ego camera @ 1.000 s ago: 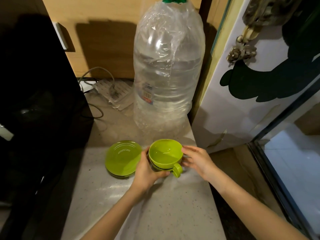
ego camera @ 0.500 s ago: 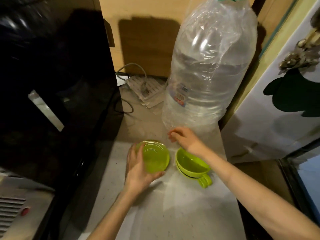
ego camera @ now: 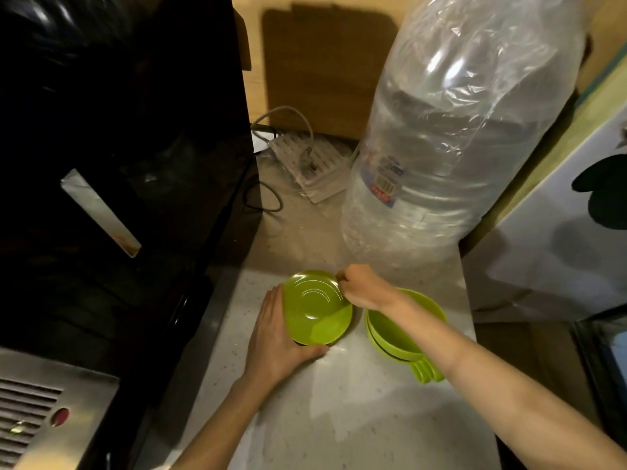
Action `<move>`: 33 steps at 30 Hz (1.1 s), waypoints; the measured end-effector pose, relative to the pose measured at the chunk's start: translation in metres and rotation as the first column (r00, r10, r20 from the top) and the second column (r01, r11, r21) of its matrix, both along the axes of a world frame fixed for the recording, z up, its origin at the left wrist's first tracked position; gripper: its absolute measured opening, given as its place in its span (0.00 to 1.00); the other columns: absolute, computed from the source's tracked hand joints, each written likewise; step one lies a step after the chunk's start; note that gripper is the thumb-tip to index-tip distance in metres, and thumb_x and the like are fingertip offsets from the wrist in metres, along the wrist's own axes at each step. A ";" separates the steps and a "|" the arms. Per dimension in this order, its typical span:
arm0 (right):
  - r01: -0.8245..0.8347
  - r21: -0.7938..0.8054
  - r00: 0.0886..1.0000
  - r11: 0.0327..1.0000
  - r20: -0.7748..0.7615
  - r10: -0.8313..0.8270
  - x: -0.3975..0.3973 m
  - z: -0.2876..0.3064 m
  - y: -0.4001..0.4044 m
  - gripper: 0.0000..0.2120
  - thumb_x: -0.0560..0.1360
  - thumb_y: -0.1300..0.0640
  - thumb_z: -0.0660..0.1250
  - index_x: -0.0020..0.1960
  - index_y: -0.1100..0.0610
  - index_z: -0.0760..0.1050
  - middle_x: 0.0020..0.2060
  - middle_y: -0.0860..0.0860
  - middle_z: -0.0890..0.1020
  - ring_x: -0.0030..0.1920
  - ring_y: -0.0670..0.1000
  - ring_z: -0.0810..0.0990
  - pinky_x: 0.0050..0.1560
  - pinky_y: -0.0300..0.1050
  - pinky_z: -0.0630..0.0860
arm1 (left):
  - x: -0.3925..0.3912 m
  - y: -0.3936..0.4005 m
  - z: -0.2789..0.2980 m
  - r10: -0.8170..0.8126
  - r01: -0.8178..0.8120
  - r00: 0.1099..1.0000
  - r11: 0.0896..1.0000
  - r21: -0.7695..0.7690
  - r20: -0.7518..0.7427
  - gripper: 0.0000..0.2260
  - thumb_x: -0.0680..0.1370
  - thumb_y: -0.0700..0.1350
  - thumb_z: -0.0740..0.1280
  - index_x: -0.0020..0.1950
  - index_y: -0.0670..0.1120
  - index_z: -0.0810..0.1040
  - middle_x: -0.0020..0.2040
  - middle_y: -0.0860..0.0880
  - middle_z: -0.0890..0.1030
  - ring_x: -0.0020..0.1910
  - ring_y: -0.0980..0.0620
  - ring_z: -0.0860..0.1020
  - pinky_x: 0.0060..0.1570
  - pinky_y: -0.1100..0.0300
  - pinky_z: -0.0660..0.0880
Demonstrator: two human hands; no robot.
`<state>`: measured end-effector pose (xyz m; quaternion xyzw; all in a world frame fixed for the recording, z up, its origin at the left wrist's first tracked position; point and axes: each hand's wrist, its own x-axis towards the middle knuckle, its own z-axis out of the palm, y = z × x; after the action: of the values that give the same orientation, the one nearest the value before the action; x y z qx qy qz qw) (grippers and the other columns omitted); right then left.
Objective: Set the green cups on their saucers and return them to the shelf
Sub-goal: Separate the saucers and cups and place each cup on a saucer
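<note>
Right hand (ego camera: 364, 288) has come off the counter onto the saucers' (ego camera: 317, 308) far rim, fingers pinching it; left hand (ego camera: 280, 337) cups the near-left edge. Saucers mid-frame, tilted. Stacked cups (ego camera: 400, 329) just right, untouched.

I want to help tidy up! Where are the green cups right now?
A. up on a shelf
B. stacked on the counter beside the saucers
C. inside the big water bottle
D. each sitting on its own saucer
B: the green cups sit nested together on the counter, right of the saucers, under the right forearm.
</note>
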<state>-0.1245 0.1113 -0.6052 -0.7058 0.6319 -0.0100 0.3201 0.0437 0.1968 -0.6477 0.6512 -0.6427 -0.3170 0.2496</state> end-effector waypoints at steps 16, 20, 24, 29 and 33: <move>-0.029 -0.172 0.999 0.985 -0.046 0.021 0.011 0.044 0.065 0.11 0.75 0.63 0.55 0.41 0.68 0.74 0.50 0.69 0.80 0.52 0.63 0.79 0.44 0.47 0.70 | 0.019 0.057 0.040 -0.066 0.050 0.996 0.961 -0.274 -0.053 0.51 0.51 0.60 0.78 0.70 0.47 0.62 0.63 0.58 0.67 0.63 0.60 0.66 0.61 0.77 0.57; -0.080 -0.188 0.996 0.979 -0.050 0.072 0.020 0.031 0.099 0.12 0.74 0.66 0.55 0.45 0.70 0.77 0.50 0.68 0.79 0.53 0.62 0.78 0.50 0.49 0.71 | 0.029 0.089 0.034 -0.072 0.065 0.997 0.973 -0.221 -0.023 0.52 0.51 0.63 0.75 0.70 0.48 0.60 0.66 0.56 0.67 0.64 0.60 0.66 0.63 0.68 0.62; -0.088 -0.126 0.995 0.988 -0.052 0.082 0.022 0.011 0.126 0.11 0.74 0.66 0.55 0.45 0.69 0.75 0.51 0.68 0.77 0.52 0.63 0.77 0.48 0.49 0.72 | 0.036 0.118 0.022 -0.082 0.088 0.996 0.988 -0.127 0.046 0.55 0.53 0.68 0.71 0.73 0.46 0.55 0.71 0.54 0.61 0.70 0.58 0.56 0.68 0.63 0.53; -0.022 -0.065 0.999 0.998 -0.044 0.019 0.022 -0.010 0.145 0.12 0.73 0.65 0.55 0.45 0.69 0.76 0.51 0.65 0.78 0.51 0.61 0.77 0.43 0.45 0.68 | 0.040 0.131 0.011 -0.137 0.151 0.979 0.985 -0.089 0.151 0.55 0.54 0.72 0.67 0.71 0.40 0.62 0.70 0.39 0.69 0.70 0.45 0.65 0.68 0.53 0.55; 0.017 -0.070 0.999 0.997 -0.026 -0.019 0.025 -0.015 0.153 0.15 0.74 0.66 0.54 0.52 0.70 0.76 0.54 0.64 0.77 0.56 0.61 0.76 0.52 0.47 0.70 | 0.044 0.128 0.004 -0.167 0.182 0.965 0.981 -0.060 0.202 0.54 0.54 0.70 0.69 0.71 0.39 0.61 0.71 0.39 0.67 0.71 0.42 0.64 0.68 0.53 0.55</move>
<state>-0.0995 0.2642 -0.6206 -0.7107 0.6418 -0.0254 0.2868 0.0880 0.3243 -0.6442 0.6100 -0.7309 -0.2467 0.1812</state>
